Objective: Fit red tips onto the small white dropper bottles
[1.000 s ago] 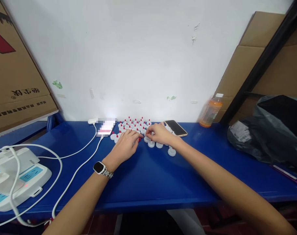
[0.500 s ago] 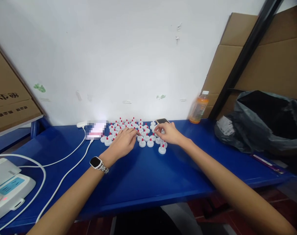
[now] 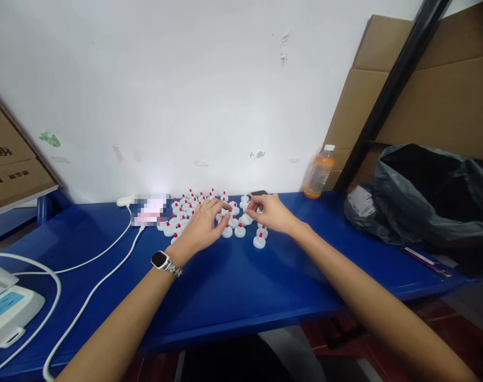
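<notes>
Many white nozzle caps with red tips [image 3: 240, 231] stand grouped on the blue table. My left hand [image 3: 204, 225], a watch on its wrist, reaches over the middle of the group. Its fingers are slightly bent and its thumb is apart, with caps close by its fingertips. At the group's right side, my right hand [image 3: 271, 213] has thumb and forefinger pinched together at a white cap [image 3: 247, 219]. Whether that cap has a red tip is hidden by the fingers. One more cap [image 3: 259, 241] stands nearest the front, below my right hand.
A phone with a lit screen [image 3: 149, 209] lies left of the caps on a white cable. An orange drink bottle [image 3: 320, 172] stands by the wall. At right sits a black plastic bag [image 3: 385, 207]; at left, a power strip [image 3: 16, 318]. A dark phone-like object [image 3: 259, 193] lies behind my right hand.
My left hand has shifted slightly right over the caps, its thumb now further from the fingers. My right hand has moved a little left, pinching at a white cap. The view has shifted slightly.
</notes>
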`<move>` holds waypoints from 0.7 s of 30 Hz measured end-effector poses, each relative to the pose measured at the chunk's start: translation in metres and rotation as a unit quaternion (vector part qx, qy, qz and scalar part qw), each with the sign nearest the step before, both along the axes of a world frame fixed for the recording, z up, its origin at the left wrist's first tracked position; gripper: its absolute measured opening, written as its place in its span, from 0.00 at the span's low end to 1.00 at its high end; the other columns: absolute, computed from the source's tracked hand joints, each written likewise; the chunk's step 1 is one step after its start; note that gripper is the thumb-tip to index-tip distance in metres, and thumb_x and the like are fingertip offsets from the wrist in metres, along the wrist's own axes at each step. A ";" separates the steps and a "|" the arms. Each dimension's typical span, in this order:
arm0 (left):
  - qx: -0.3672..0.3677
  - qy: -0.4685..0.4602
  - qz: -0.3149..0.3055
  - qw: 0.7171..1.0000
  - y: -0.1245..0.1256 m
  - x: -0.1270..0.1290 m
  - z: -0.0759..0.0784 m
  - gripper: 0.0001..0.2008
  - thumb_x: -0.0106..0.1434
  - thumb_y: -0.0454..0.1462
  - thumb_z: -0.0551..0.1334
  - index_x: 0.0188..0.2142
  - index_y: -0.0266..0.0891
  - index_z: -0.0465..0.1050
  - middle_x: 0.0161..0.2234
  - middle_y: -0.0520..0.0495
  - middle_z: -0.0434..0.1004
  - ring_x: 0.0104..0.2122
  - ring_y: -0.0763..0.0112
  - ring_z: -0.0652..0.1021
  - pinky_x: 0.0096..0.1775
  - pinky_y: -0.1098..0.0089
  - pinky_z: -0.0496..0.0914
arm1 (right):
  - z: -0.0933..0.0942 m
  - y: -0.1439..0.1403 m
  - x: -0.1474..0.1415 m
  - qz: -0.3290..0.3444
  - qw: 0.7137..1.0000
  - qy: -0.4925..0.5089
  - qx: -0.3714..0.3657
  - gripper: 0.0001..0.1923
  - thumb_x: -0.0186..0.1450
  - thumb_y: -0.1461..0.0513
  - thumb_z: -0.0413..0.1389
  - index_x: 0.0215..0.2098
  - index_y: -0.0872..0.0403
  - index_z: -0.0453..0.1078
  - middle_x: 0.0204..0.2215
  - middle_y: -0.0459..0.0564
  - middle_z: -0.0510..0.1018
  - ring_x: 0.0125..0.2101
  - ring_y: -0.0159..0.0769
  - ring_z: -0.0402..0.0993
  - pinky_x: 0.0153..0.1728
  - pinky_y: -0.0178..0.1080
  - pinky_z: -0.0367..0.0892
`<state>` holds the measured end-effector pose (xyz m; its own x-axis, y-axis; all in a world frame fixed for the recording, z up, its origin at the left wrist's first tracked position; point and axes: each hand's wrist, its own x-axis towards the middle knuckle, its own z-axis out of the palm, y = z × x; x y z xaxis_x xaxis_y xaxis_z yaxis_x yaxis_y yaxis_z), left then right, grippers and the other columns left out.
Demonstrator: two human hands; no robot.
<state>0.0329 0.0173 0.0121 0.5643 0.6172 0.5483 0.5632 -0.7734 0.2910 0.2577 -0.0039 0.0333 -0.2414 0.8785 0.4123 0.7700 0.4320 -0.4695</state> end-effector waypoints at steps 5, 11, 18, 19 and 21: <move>-0.027 -0.015 -0.015 0.999 -0.004 -0.019 -0.002 0.19 0.67 0.48 0.59 0.54 0.43 0.68 0.49 0.45 0.75 0.47 0.60 0.74 0.51 0.58 0.67 | 0.015 -0.001 -0.041 0.096 0.985 0.143 -0.016 0.06 0.63 0.60 0.58 0.32 0.55 0.74 0.27 0.46 0.79 0.29 0.32 0.71 0.32 0.34 0.63; -0.056 0.004 0.051 0.997 -0.003 -0.060 -0.010 0.18 0.70 0.48 0.53 0.50 0.40 0.69 0.44 0.43 0.77 0.43 0.59 0.76 0.48 0.58 0.68 | 0.000 0.027 -0.081 0.090 0.995 0.052 0.009 0.09 0.67 0.61 0.52 0.37 0.55 0.74 0.29 0.47 0.79 0.32 0.34 0.72 0.41 0.40 0.61; -0.042 0.033 0.084 0.995 -0.007 -0.076 -0.012 0.16 0.71 0.46 0.52 0.48 0.39 0.69 0.42 0.42 0.76 0.43 0.57 0.75 0.46 0.58 0.69 | -0.012 0.048 -0.103 0.078 0.951 -0.297 0.035 0.07 0.62 0.60 0.59 0.33 0.56 0.77 0.37 0.58 0.79 0.45 0.50 0.66 0.49 0.50 0.51; -0.042 0.035 0.083 0.995 -0.007 -0.075 -0.012 0.15 0.71 0.45 0.52 0.48 0.39 0.69 0.41 0.43 0.76 0.42 0.57 0.75 0.45 0.58 0.69 | -0.013 0.049 -0.105 0.077 0.946 -0.313 0.030 0.07 0.62 0.61 0.58 0.33 0.56 0.77 0.37 0.58 0.79 0.46 0.50 0.66 0.49 0.50 0.51; -0.042 0.038 0.081 0.995 -0.007 -0.074 -0.012 0.14 0.71 0.45 0.52 0.46 0.39 0.70 0.39 0.43 0.76 0.41 0.58 0.75 0.44 0.58 0.69 | -0.015 0.051 -0.107 0.075 0.943 -0.323 0.022 0.06 0.62 0.64 0.56 0.33 0.56 0.76 0.36 0.58 0.79 0.46 0.49 0.66 0.50 0.50 0.51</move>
